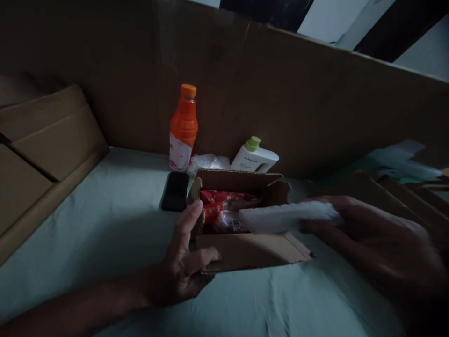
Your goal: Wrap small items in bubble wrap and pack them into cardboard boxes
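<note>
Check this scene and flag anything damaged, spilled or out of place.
The open cardboard box has a ragged edge at its left end, just above the thumb of the left hand; it looks torn or roughly cut, unlike the straighter front flap. No spill shows.

Dim shot, motion smear at right

Low light, cool cast. Bare right hand (375,241) and whitish soft-looking packet (287,217) motion-blurred; bare left hand (185,264) clearer. Soft shadow left of it on pale blue-green cloth (87,201). Tall brown cardboard wall (133,70), far, murky. Near right corner almost black. Wide-angle stretch at edges.
</note>
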`<move>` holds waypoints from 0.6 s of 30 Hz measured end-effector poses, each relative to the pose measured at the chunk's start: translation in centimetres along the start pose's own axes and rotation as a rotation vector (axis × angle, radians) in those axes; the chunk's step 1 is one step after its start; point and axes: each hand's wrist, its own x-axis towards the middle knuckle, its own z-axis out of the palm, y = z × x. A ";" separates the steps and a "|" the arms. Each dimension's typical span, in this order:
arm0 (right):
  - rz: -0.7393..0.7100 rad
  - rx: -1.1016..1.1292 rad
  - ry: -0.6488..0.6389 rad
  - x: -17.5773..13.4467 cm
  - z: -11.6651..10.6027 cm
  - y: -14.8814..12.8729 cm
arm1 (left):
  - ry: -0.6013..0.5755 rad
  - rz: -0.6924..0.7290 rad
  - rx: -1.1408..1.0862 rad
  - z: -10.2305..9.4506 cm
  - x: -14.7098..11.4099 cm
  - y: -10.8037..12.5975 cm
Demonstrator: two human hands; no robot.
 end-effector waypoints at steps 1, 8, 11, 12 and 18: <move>-0.019 0.019 -0.061 1.4 1.3 -0.9 | 0.020 0.001 -0.022 0.2 0.0 0.0; -0.193 0.085 -0.757 6.7 11.1 -3.7 | 0.055 0.014 -0.056 0.9 -0.2 -0.7; -0.229 -0.061 -0.827 7.3 13.2 -3.2 | 0.069 0.015 -0.093 1.0 -0.4 -0.9; -0.237 -0.090 -0.823 7.5 13.5 -3.1 | 0.068 0.004 -0.105 1.0 -0.4 -0.9; -0.268 0.113 -0.796 7.8 10.7 -3.4 | 0.063 -0.054 -0.056 0.6 -0.5 -1.1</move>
